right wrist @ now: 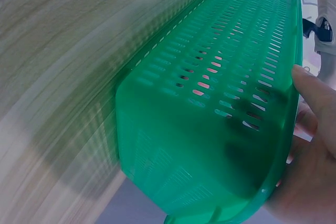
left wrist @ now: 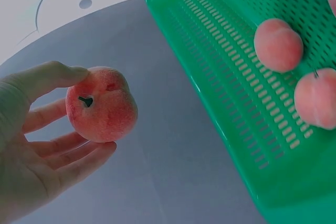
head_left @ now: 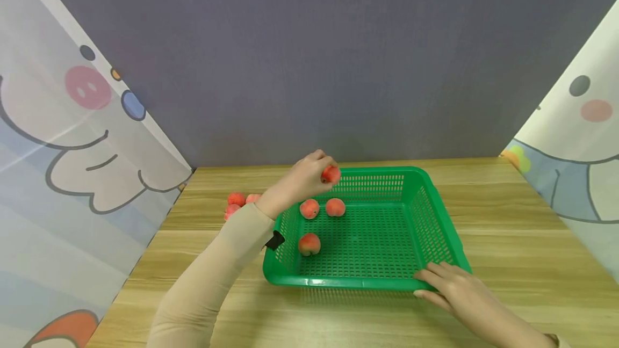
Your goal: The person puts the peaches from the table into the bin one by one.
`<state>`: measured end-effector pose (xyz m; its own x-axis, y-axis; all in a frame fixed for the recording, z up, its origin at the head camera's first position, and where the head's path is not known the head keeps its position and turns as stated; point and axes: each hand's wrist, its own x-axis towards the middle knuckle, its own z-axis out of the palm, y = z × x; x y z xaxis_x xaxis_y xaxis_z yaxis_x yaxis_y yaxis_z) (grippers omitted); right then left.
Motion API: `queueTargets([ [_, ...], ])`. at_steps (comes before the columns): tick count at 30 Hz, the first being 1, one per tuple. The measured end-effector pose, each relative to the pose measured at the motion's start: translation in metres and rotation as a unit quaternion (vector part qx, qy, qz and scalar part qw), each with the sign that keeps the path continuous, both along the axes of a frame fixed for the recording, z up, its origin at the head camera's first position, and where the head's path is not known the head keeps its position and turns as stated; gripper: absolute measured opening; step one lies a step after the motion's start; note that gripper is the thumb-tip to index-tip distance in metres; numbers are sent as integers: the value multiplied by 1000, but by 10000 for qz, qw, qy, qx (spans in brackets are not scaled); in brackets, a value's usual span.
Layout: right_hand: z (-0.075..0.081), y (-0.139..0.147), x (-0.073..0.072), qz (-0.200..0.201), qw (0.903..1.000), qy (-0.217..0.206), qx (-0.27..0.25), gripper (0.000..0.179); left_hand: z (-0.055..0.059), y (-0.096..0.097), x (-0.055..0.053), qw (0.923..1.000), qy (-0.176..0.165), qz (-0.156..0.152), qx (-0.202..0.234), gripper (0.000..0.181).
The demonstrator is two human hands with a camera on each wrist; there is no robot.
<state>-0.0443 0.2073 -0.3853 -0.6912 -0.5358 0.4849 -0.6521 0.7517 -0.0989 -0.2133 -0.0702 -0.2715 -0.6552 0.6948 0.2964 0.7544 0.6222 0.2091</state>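
My left hand (head_left: pixel 301 180) holds a red peach (head_left: pixel 331 174) above the back left part of a green plastic basket (head_left: pixel 358 283). In the left wrist view, the thumb presses the top of this peach (left wrist: pixel 102 108) and the fingers lie beneath, with its short stem showing. Three peaches rest on the basket floor towards its left side; the front one (head_left: pixel 309 244) lies apart from the two behind it. At the basket's front right corner, my right hand (head_left: pixel 452 286) grips the rim, thumb outside and fingers over the inner side.
Several peaches (head_left: pixel 236 200) lie on the wooden table (head_left: pixel 193 262) left of the basket, partly hidden by my left arm. A grey wall (head_left: pixel 348 69) rises behind the table. Cartoon-printed panels (head_left: pixel 72 138) stand along both sides.
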Motion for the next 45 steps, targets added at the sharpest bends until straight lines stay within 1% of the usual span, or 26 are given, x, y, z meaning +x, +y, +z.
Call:
queueTargets([
  [6, 0, 0, 0, 21, 10000, 31, -14, 22, -3, 20, -3, 9994, 16, -233, -250, 24],
  [9, 0, 0, 0, -4, 10000, 21, -19, 22, -5, 31, -4, 9986, -84, -282, -438, 26],
  [14, 0, 1, 0, -53, 10000, -59, -5, 23, -9, 47, -6, 9961, -368, -266, -758, 27],
  [17, 1, 1, 0, -38, 10000, -65, -8, 22, -12, 56, -8, 9948, -438, -262, -876, 28],
  [22, 2, 0, 0, -55, 10000, 43, -8, 21, -16, 69, -9, 9922, -535, -230, -1100, 29],
  [25, 2, 0, 0, -70, 10000, 24, -7, 20, -20, 76, -9, 9897, -623, -160, -1278, 30],
  [30, 0, 1, 0, -67, 9999, -80, 6, 22, -29, 84, -12, 9851, -723, -109, -1554, 31],
  [35, -1, 1, -1, -43, 10000, -17, -10, 22, -39, 89, -14, 9826, -718, -163, -1704, 27],
  [40, 0, 0, -1, -34, 9999, 105, -17, 21, -45, 92, -18, 9813, -869, -179, -1709, 27],
  [45, 2, -2, 0, -55, 9999, 126, -43, 21, -49, 94, -22, 9799, -1008, -140, -1717, 23],
])
